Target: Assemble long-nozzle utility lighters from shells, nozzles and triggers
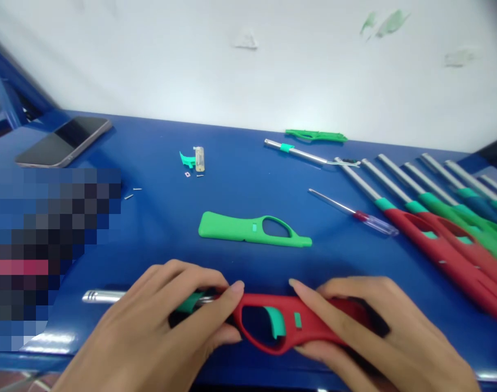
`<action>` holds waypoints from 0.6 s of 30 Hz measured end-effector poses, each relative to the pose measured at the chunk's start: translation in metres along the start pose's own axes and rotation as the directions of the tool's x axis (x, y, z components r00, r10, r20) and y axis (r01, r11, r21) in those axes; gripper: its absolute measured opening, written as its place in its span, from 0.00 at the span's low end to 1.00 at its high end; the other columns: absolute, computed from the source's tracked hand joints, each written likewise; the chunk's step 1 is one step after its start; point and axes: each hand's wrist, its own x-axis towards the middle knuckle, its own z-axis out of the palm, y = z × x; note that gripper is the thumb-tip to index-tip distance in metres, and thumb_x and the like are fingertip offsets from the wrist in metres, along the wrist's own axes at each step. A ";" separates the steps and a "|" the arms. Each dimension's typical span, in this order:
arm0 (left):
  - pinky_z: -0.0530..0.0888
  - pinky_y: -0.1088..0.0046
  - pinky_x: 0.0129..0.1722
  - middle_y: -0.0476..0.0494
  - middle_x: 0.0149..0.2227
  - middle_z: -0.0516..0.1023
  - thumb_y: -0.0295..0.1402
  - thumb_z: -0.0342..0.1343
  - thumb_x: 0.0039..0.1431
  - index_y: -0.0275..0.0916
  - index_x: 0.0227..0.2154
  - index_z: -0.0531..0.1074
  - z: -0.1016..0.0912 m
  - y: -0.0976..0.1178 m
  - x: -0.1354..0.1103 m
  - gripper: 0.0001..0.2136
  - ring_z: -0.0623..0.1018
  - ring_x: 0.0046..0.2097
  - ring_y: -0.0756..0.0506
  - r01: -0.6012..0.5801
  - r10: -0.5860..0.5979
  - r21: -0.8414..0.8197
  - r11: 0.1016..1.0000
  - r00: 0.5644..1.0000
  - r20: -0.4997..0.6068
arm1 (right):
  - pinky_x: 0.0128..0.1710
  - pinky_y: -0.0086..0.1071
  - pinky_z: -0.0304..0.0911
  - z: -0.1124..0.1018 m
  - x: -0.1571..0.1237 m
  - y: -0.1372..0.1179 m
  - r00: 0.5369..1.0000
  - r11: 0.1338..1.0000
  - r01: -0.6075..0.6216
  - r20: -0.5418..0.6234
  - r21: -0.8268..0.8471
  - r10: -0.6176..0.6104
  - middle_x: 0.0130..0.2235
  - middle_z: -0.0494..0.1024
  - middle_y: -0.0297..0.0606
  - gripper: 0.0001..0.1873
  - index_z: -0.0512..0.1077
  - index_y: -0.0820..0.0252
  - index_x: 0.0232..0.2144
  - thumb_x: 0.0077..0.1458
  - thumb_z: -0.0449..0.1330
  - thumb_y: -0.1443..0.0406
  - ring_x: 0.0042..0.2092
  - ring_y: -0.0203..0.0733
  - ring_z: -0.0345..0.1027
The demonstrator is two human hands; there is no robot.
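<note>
A red long-necked lighter [289, 321] lies level near the table's front edge, its metal tube pointing left and a teal trigger showing in its loop. My left hand [178, 321] is closed around the neck end, thumb and fingers pinching where the tube meets the red body. Around the handle end my right hand [366, 321] is closed, thumb along the front; part of the handle is hidden under the fingers. Just beyond both hands rests a green lighter casing half [227, 226]. A screwdriver [354, 212] with a clear handle lies farther right.
Several assembled lighters [431, 239] line the right side. At the back are a metal lighter tube [309, 155] with wire and another green casing piece [317, 135]. A teal trigger [186, 159], a clear fuel tank [200, 159] and small screws [129, 196] lie left, near a phone [64, 141].
</note>
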 end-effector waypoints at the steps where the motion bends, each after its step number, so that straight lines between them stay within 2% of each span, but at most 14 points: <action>1: 0.75 0.65 0.44 0.49 0.47 0.82 0.35 0.46 0.79 0.50 0.56 0.74 0.000 0.002 -0.001 0.13 0.81 0.44 0.44 0.012 -0.012 0.021 1.000 1.000 0.012 | 0.29 0.38 0.76 -0.001 0.001 -0.001 1.000 1.000 0.013 -0.001 0.005 -0.013 0.39 0.83 0.39 0.19 0.80 0.43 0.57 0.71 0.57 0.51 0.35 0.47 0.79; 4: 0.73 0.61 0.48 0.46 0.49 0.81 0.28 0.46 0.76 0.49 0.57 0.74 0.001 0.004 -0.002 0.15 0.79 0.47 0.41 0.052 -0.055 0.042 0.998 0.995 0.080 | 0.30 0.34 0.75 -0.004 0.001 -0.004 1.000 1.000 0.026 0.009 0.012 -0.026 0.39 0.80 0.39 0.18 0.80 0.46 0.54 0.72 0.56 0.51 0.34 0.43 0.77; 8: 0.71 0.61 0.49 0.45 0.51 0.79 0.26 0.48 0.76 0.45 0.54 0.72 0.001 0.006 0.002 0.12 0.78 0.49 0.41 0.018 -0.019 0.008 1.000 0.991 0.132 | 0.39 0.37 0.76 -0.004 -0.004 -0.010 0.998 0.998 -0.054 0.021 0.030 0.053 0.46 0.77 0.40 0.15 0.76 0.46 0.55 0.71 0.59 0.53 0.44 0.46 0.77; 10: 0.68 0.60 0.53 0.44 0.50 0.79 0.26 0.46 0.77 0.42 0.52 0.70 0.000 0.009 0.005 0.10 0.77 0.49 0.41 -0.023 0.022 0.010 1.000 0.995 0.097 | 0.43 0.38 0.76 -0.002 -0.006 -0.013 0.994 0.990 -0.113 0.004 0.080 0.113 0.48 0.75 0.40 0.14 0.73 0.47 0.54 0.70 0.61 0.54 0.47 0.47 0.76; 14: 0.66 0.60 0.53 0.44 0.47 0.81 0.27 0.46 0.79 0.39 0.50 0.69 -0.002 0.020 0.011 0.07 0.77 0.45 0.43 -0.127 0.128 0.024 0.992 0.991 -0.034 | 0.43 0.35 0.74 0.000 -0.008 -0.015 0.986 0.963 -0.149 -0.043 0.224 0.162 0.46 0.72 0.36 0.11 0.68 0.48 0.49 0.68 0.64 0.62 0.44 0.43 0.77; 16: 0.67 0.62 0.52 0.46 0.46 0.81 0.29 0.49 0.78 0.39 0.50 0.70 -0.003 0.024 0.013 0.05 0.78 0.43 0.44 -0.124 0.125 0.019 0.992 0.988 -0.092 | 0.41 0.34 0.74 0.000 -0.009 -0.015 0.986 0.962 -0.140 -0.051 0.235 0.156 0.45 0.71 0.35 0.12 0.68 0.48 0.50 0.68 0.64 0.65 0.43 0.42 0.77; 18: 0.67 0.61 0.52 0.46 0.46 0.82 0.31 0.50 0.79 0.39 0.54 0.70 0.000 0.025 0.014 0.08 0.78 0.42 0.44 -0.111 0.113 0.023 0.994 0.986 -0.120 | 0.41 0.35 0.74 0.002 -0.009 -0.016 0.988 0.968 -0.128 -0.060 0.216 0.144 0.46 0.70 0.36 0.13 0.68 0.47 0.53 0.69 0.63 0.65 0.43 0.42 0.77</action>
